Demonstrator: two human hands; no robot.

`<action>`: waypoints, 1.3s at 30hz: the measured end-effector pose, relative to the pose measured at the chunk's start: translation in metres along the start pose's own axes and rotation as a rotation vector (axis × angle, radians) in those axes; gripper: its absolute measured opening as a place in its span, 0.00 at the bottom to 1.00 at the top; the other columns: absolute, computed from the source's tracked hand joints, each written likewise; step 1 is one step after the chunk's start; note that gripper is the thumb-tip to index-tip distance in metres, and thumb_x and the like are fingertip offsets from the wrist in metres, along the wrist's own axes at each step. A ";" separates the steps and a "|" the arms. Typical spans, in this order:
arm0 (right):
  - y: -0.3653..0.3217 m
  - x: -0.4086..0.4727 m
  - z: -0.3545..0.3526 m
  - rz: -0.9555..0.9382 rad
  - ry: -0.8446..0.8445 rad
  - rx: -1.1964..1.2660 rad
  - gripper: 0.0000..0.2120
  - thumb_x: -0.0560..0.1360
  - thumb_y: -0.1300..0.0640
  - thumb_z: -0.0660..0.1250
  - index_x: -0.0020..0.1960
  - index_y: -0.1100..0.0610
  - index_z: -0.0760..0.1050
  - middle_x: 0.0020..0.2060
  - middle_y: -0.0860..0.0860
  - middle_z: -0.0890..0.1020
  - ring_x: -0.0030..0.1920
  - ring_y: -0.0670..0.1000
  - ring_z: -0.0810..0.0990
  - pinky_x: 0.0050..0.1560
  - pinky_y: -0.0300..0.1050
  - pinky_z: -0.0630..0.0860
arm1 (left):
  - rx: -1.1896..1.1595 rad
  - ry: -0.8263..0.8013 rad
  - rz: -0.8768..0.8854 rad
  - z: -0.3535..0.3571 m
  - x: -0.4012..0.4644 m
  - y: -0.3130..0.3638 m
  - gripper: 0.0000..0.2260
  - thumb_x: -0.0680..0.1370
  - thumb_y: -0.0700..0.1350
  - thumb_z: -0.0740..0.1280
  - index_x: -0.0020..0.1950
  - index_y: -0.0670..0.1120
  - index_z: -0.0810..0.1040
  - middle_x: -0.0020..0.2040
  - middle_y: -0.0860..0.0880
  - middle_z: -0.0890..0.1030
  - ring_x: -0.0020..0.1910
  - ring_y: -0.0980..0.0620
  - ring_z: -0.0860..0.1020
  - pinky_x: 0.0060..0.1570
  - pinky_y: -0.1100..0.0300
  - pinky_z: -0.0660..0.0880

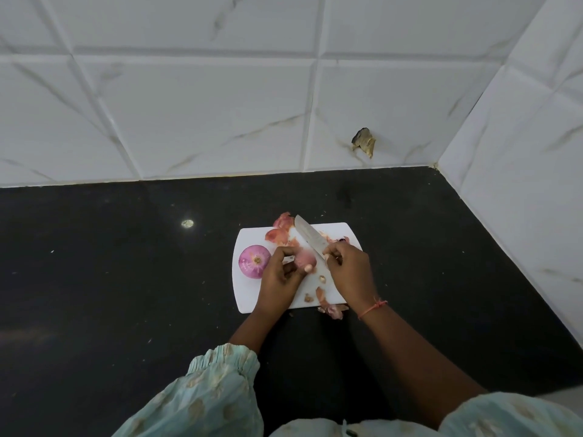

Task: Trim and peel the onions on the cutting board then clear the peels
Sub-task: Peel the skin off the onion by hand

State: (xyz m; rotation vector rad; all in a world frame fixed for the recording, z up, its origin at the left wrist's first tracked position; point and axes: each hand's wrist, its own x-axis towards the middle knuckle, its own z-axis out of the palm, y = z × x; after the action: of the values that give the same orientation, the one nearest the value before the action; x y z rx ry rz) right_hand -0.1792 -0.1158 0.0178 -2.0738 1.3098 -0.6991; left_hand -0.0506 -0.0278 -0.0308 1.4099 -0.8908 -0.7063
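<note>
Onion (305, 259) gripped in left hand (281, 276) over cutting board (249, 294), right hand (348, 272) fingers curled around knife (310, 239), peeled onion (255, 261) beside

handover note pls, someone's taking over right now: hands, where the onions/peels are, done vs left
Left hand grips the second onion over the cutting board.
Right hand holds the knife, blade pointing up-left, beside that onion.
Peeled onion sits on the board's left side.
Peels lie at the board's far edge; more scraps at the near edge, partly on the counter.
Done: one onion peeled. Left: finish the held onion, clear the peels.
</note>
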 end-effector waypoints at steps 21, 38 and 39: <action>-0.009 -0.004 0.011 0.163 -0.083 0.253 0.02 0.79 0.62 0.64 0.49 0.58 0.76 0.45 0.54 0.82 0.43 0.52 0.83 0.47 0.45 0.81 | -0.036 -0.013 0.014 0.002 -0.006 0.010 0.14 0.78 0.38 0.72 0.59 0.47 0.71 0.58 0.47 0.78 0.56 0.55 0.82 0.53 0.63 0.78; -0.026 -0.007 -0.027 0.047 0.072 0.308 0.06 0.75 0.60 0.71 0.44 0.52 0.76 0.40 0.47 0.81 0.41 0.46 0.82 0.38 0.35 0.78 | -0.096 -0.040 -0.138 -0.008 0.009 0.066 0.17 0.73 0.49 0.77 0.60 0.57 0.80 0.58 0.58 0.83 0.59 0.55 0.81 0.57 0.53 0.81; -0.031 -0.006 -0.028 0.061 0.001 0.413 0.04 0.76 0.59 0.70 0.48 0.52 0.78 0.44 0.47 0.82 0.44 0.48 0.83 0.40 0.38 0.81 | -0.120 -0.054 -0.142 -0.010 0.009 0.070 0.18 0.74 0.48 0.77 0.62 0.56 0.79 0.58 0.59 0.83 0.59 0.55 0.81 0.57 0.53 0.80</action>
State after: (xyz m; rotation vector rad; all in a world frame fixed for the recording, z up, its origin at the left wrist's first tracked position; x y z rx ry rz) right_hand -0.1818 -0.1051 0.0585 -1.6952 1.1124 -0.8617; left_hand -0.0443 -0.0256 0.0400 1.3608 -0.7822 -0.8947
